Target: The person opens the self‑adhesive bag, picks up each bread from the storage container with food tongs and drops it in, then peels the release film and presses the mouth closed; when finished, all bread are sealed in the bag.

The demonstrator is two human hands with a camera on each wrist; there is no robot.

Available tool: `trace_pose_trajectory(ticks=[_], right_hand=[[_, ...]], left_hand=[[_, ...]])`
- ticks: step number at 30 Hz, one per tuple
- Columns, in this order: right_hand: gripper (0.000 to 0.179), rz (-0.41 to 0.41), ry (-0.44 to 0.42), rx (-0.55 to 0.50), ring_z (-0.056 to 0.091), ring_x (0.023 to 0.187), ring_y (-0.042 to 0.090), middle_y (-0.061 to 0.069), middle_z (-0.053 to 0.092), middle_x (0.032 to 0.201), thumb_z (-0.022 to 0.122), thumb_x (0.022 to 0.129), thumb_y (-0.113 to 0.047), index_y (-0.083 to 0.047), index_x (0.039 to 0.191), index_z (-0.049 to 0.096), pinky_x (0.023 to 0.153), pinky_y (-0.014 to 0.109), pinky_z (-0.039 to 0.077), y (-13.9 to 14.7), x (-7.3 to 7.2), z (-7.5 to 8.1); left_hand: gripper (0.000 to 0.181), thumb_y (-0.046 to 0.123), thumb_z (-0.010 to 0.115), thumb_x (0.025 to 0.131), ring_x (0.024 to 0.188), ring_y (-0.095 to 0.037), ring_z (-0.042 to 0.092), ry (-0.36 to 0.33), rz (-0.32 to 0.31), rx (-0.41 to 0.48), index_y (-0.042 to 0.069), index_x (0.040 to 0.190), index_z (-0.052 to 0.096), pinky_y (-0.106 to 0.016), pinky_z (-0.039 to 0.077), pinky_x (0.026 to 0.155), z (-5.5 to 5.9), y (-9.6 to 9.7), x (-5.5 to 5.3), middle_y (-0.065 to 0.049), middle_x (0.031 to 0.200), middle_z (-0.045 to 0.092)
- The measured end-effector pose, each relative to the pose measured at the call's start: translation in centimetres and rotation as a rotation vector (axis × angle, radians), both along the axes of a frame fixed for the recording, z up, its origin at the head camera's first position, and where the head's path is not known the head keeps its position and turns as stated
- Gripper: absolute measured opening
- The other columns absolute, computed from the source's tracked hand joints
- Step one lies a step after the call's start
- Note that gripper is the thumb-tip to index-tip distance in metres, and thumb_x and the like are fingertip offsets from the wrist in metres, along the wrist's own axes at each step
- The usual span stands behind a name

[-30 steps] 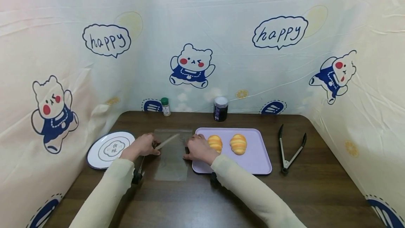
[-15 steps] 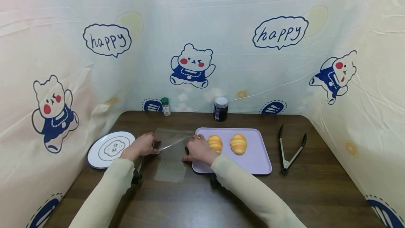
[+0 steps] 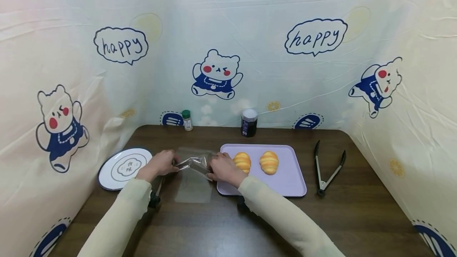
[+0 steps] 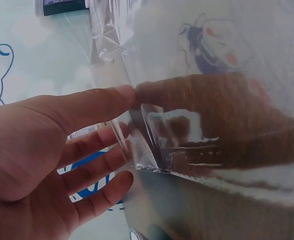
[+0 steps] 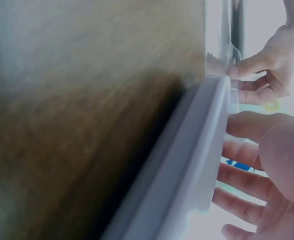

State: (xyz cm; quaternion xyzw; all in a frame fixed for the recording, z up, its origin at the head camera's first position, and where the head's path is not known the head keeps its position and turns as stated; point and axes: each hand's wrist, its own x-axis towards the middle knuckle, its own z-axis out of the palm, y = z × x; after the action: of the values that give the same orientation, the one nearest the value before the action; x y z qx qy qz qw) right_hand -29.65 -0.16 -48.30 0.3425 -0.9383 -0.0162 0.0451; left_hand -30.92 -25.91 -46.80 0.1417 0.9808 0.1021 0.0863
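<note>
A clear plastic bag [image 3: 193,189] lies on the table between my two hands, its upper part lifted and creased into shiny folds. My left hand [image 3: 162,164] pinches its left edge between thumb and fingers; in the left wrist view the film [image 4: 227,135] stretches away from the thumb tip. At the opposite edge my right hand [image 3: 225,168] pinches the film, over the left rim of a lilac tray [image 3: 285,181]. In the right wrist view, the right fingers are close beside the tray's pale rim [image 5: 187,165]. Two striped bread rolls [image 3: 269,162] sit on the tray.
A white round plate [image 3: 110,173] with a dark rim is left of the left hand. Open tongs [image 3: 322,183] lie right of the tray. At the back stand a green-capped shaker [image 3: 187,120] and a dark jar [image 3: 248,123] with a pale lid.
Between the hands, the film has gone from a raised band, then a taut slanting fold, to slack, crumpled folds. Both hands stay almost in place; tray, rolls, plate and tongs have not moved.
</note>
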Motion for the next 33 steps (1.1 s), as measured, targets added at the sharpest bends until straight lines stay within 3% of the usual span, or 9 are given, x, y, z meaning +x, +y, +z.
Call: trace_pose_trajectory(ticks=[6, 12, 19, 27, 33], right_hand=[[0.023, 0.041, -0.048, -0.079, 0.062, 0.091, 0.014, -0.014, 0.068, 0.084, 0.064, 0.09, -0.053, -0.032, 0.085, 0.071, 0.086, 0.036, 0.048, 0.3, 0.2, 0.4], [0.03, 0.057, -0.123, -0.182, 0.064, 0.086, 0.011, -0.01, 0.073, 0.093, 0.061, 0.093, -0.053, -0.027, 0.103, 0.073, 0.082, 0.035, 0.049, 1.5, 0.9, 2.2], [0.029, 0.055, -0.164, -0.289, 0.068, 0.099, 0.015, -0.008, 0.075, 0.108, 0.059, 0.098, -0.042, -0.022, 0.114, 0.073, 0.088, 0.039, 0.051, 3.5, 1.1, 4.1], [0.027, 0.001, -0.21, -0.41, 0.069, 0.106, 0.021, -0.001, 0.074, 0.111, 0.059, 0.099, -0.037, -0.017, 0.112, 0.072, 0.092, 0.04, 0.053, 6.2, 0.7, 5.5], [0.025, -0.098, -0.271, -0.488, 0.067, 0.099, 0.017, -0.002, 0.073, 0.105, 0.059, 0.1, -0.037, -0.018, 0.11, 0.072, 0.086, 0.035, 0.054, 8.5, 0.6, 6.7]], left_hand=[[0.009, 0.012, 0.073, 0.088, 0.077, -0.017, 0.059, -0.011, 0.024, 0.064, 0.011, 0.097, 0.074, -0.04, 0.054, 0.075, 0.3, 0.0, -0.1, -0.001, 0.086, 0.068], [0.017, 0.01, 0.069, 0.091, 0.078, -0.017, 0.062, 0.044, 0.009, 0.127, 0.01, 0.107, 0.074, -0.04, 0.057, 0.076, 1.3, -0.1, 0.0, -0.003, 0.09, 0.072], [0.02, 0.008, 0.067, 0.093, 0.084, -0.017, 0.067, 0.092, -0.018, 0.177, 0.009, 0.112, 0.073, -0.041, 0.058, 0.079, 2.6, -0.1, 0.1, -0.004, 0.095, 0.074], [0.022, 0.008, 0.066, 0.094, 0.087, -0.018, 0.067, 0.113, -0.017, 0.237, 0.012, 0.115, 0.072, -0.042, 0.058, 0.082, 4.2, 0.1, 0.5, -0.005, 0.101, 0.074], [0.022, 0.006, 0.065, 0.094, 0.09, -0.02, 0.068, 0.135, -0.077, 0.27, 0.01, 0.116, 0.072, -0.045, 0.059, 0.087, 5.4, 0.6, 0.9, -0.009, 0.106, 0.075]])
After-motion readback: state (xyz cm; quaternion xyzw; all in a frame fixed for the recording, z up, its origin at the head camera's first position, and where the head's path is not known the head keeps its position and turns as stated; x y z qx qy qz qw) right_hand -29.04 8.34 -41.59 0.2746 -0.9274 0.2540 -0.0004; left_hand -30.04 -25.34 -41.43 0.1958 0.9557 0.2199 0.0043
